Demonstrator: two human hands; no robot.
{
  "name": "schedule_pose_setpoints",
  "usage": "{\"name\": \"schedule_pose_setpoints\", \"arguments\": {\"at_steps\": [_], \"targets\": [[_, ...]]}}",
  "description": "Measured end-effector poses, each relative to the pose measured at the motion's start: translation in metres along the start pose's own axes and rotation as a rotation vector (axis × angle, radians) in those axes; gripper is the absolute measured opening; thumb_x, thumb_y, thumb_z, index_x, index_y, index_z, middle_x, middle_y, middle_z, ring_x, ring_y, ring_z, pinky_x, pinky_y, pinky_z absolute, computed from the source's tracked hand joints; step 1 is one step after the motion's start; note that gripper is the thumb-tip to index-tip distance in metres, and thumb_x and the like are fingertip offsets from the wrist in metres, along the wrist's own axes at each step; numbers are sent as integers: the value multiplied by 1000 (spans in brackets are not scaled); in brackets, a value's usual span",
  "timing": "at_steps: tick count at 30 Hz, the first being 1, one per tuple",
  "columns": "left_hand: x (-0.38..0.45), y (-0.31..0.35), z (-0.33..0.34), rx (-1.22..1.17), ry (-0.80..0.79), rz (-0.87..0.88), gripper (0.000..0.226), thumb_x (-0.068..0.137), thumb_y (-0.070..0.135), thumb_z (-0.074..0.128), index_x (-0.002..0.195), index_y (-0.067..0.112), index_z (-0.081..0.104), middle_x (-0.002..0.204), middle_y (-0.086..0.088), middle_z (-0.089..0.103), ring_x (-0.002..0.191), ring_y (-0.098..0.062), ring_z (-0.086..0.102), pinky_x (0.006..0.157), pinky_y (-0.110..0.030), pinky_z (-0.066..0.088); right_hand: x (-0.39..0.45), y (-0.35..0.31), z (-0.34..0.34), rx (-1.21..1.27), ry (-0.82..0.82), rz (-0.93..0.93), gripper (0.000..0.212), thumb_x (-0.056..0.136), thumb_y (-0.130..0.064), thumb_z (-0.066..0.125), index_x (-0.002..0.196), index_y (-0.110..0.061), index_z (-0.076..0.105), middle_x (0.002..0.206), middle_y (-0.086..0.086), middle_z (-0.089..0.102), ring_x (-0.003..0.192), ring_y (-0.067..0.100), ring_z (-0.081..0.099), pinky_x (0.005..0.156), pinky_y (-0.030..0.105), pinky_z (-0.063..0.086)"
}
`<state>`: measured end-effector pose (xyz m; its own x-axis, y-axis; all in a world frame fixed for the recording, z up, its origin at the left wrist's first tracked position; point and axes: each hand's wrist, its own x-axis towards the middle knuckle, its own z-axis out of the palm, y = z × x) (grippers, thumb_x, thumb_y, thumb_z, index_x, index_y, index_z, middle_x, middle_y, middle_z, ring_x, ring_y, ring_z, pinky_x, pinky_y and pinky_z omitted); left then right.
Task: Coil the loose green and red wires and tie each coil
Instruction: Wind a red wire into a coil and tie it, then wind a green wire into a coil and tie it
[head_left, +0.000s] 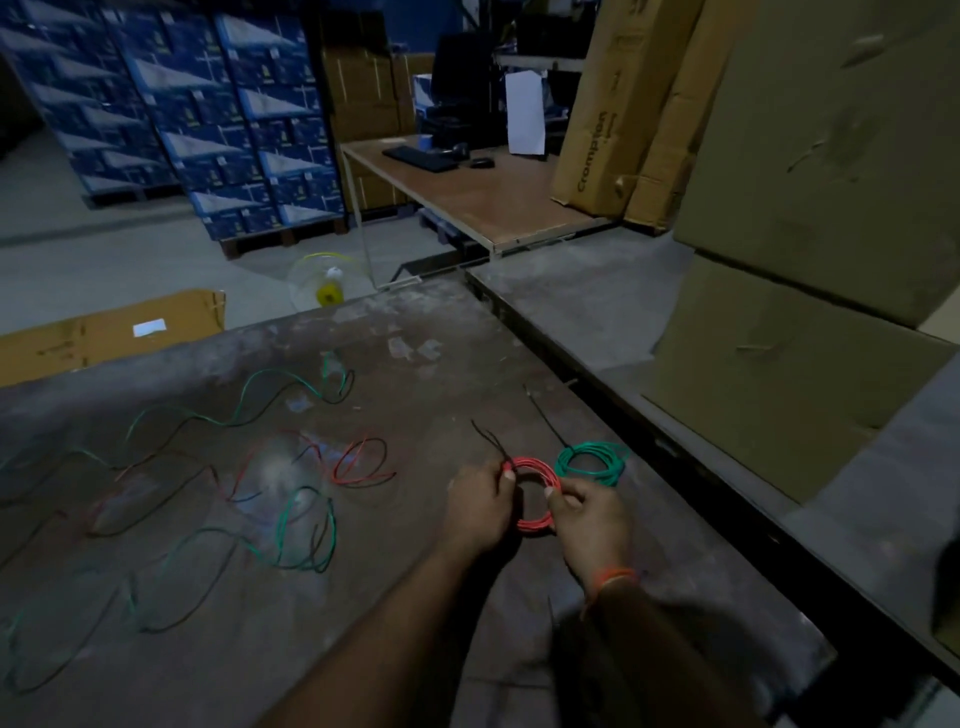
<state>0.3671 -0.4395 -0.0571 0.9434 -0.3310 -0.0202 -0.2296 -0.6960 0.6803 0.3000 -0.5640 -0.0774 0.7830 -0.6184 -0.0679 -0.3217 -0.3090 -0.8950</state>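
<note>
Both hands hold a small red wire coil (535, 524) just above the dark table (415, 364). My left hand (480, 506) grips its left side, where a thin black tie (488, 441) sticks up. My right hand (592, 514) pinches the coil's right side. Just beyond lies a green wire coil (592, 462) flat on the table, a black tie (543, 415) trailing from it. Loose green wires (306, 525) and red wires (361, 465) sprawl over the table's left half.
Large cardboard boxes (810, 260) stand at the right beyond a raised ledge. A flat cardboard box (104, 338) lies past the table's far left edge, next to a yellow-capped reel (327, 291). A desk with a keyboard (421, 158) stands further back.
</note>
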Motion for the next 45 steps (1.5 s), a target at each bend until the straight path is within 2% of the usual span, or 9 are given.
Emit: {"name": "schedule_pose_setpoints", "arguments": {"at_steps": [8,12,17,20,24,30,36,40,45], "targets": [[1,-13,26,67,120,-101,46,94,51,43,124,19,59,114,-7,54,110,-28,49,94,-34,38,8,17,0,-308,40,-160,37,89,-54,60,92,-17,63,82,3,66,79,25,65,71,38,55],[-15,-16,6,-11,244,-79,52,94,52,44,131,19,60,111,0,49,106,-20,56,101,-36,44,-9,3,-3,-247,132,-395,24,89,-35,62,97,-13,64,90,6,58,77,28,60,68,38,54],[-53,-35,-50,-2,470,16,23,100,28,57,118,19,66,106,2,48,87,9,51,80,-16,38,-31,-38,19,-71,-81,-590,13,84,-12,73,96,-17,68,88,-3,59,72,10,58,67,34,54],[-86,-53,-88,40,638,95,12,99,18,59,107,18,67,102,5,50,91,-3,54,75,-17,43,-56,-66,46,4,-208,-641,15,86,-10,73,99,-16,69,90,-3,60,73,6,57,65,25,51],[-128,-92,-136,78,845,25,9,97,19,59,103,20,66,106,6,46,98,-10,55,77,-30,50,-93,-95,89,34,-259,-786,30,84,-17,75,112,-15,64,92,1,58,83,20,59,72,37,53],[-183,-188,-216,237,1078,-236,11,87,14,70,97,17,68,114,-3,47,111,-22,48,93,-22,33,-114,-121,163,-400,-300,-713,82,85,-57,67,152,-20,39,124,22,54,113,42,52,99,44,44],[-241,-303,-296,312,965,-563,41,82,33,74,121,24,65,146,-14,37,135,-38,33,106,-54,37,-142,-120,234,-563,-374,-577,53,91,-38,47,128,-5,63,123,27,60,113,43,59,93,45,50],[-262,-365,-345,271,803,-698,63,82,43,73,141,28,54,158,-18,19,144,-39,17,111,-57,31,-187,-138,252,-456,-327,-560,31,79,7,65,109,2,72,104,28,67,97,45,64,84,44,51],[-278,-413,-396,314,766,-684,69,76,52,73,140,34,53,162,-14,9,148,-37,8,115,-58,20,-227,-141,275,-419,-287,-622,34,83,11,60,113,-2,71,102,25,67,92,44,66,80,48,53]]}}
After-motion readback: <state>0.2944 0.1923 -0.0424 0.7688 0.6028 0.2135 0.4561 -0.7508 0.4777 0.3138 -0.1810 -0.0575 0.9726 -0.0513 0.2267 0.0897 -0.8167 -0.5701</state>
